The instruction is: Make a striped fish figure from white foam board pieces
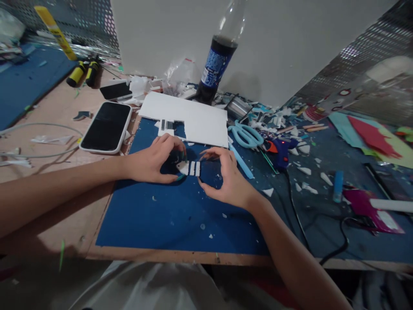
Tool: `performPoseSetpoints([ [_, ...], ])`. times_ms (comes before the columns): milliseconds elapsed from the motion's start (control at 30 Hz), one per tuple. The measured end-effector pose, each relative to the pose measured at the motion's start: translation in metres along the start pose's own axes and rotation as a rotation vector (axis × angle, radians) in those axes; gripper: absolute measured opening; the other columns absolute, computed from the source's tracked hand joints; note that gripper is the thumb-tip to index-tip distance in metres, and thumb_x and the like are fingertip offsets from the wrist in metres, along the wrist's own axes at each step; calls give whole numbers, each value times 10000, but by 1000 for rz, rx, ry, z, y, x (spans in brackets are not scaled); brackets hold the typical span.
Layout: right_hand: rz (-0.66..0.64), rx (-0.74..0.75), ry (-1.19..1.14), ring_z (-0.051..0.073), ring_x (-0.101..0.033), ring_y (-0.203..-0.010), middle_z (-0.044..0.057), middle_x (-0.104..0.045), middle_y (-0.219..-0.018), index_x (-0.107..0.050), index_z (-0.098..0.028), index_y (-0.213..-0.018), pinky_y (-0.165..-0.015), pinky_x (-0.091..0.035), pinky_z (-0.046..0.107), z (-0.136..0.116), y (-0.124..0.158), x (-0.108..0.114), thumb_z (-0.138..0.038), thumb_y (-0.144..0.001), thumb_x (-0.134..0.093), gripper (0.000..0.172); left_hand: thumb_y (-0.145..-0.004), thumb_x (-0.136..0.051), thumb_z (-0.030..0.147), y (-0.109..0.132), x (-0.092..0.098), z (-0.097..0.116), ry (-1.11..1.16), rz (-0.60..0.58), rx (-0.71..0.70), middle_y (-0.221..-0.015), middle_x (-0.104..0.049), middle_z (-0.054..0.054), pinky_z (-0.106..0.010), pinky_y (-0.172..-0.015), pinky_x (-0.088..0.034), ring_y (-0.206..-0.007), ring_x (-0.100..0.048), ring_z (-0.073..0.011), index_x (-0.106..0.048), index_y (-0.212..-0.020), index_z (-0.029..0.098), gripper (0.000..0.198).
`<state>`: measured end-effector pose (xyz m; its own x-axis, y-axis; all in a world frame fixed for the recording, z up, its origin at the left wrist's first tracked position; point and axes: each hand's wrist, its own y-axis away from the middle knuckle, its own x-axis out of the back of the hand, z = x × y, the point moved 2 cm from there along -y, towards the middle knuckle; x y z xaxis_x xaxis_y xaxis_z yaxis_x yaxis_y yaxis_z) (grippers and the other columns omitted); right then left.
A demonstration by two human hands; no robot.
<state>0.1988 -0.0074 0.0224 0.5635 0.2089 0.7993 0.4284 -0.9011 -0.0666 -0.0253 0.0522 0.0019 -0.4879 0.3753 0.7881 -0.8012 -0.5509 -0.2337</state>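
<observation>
Small white cut pieces (183, 167) lie in a short row on the blue mat (155, 219), one with a tapered end and the others narrow strips with dark gaps between them. On the left of the row, my left hand (158, 159) is curved, its thumb and fingers apart around the tapered piece. My right hand (224, 174) arches at the right end, thumb and fingertips apart, close to the last strip. Whether the fingertips touch the pieces is hard to see. Just behind them lies a white board (196, 116) with a cut-out notch.
A phone (106, 127) lies left of the mat. Behind the board stands a dark soda bottle (217, 64). Light blue scissors (245, 134), a blue glue gun (281, 150) with a cable, and scattered white scraps (303, 171) lie to the right. Coloured sheets (371, 133) lie farther right.
</observation>
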Motion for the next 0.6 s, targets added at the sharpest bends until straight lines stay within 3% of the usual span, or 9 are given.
performPoseSetpoints([
  [433, 7, 18, 20, 282, -413, -1151, 109, -464, -1194, -336, -241, -1243, -984, -379, 473, -1, 2, 1, -299, -763, -616, 559, -794, -617, 418, 1, 1, 1, 24, 2, 0, -1128, -470, -154, -478, -829, -444, -1021, -478, -289, -359, -1091, 179, 461],
  [600, 86, 17, 18, 295, -384, -1201, 118, -430, -1244, -339, -246, -1243, -993, -375, 467, -8, 2, -2, -356, -760, -635, 577, -781, -596, 377, 1, 3, 2, 9, 38, -41, -1126, -441, -146, -470, -838, -430, -1040, -450, -292, -327, -1113, 185, 469],
])
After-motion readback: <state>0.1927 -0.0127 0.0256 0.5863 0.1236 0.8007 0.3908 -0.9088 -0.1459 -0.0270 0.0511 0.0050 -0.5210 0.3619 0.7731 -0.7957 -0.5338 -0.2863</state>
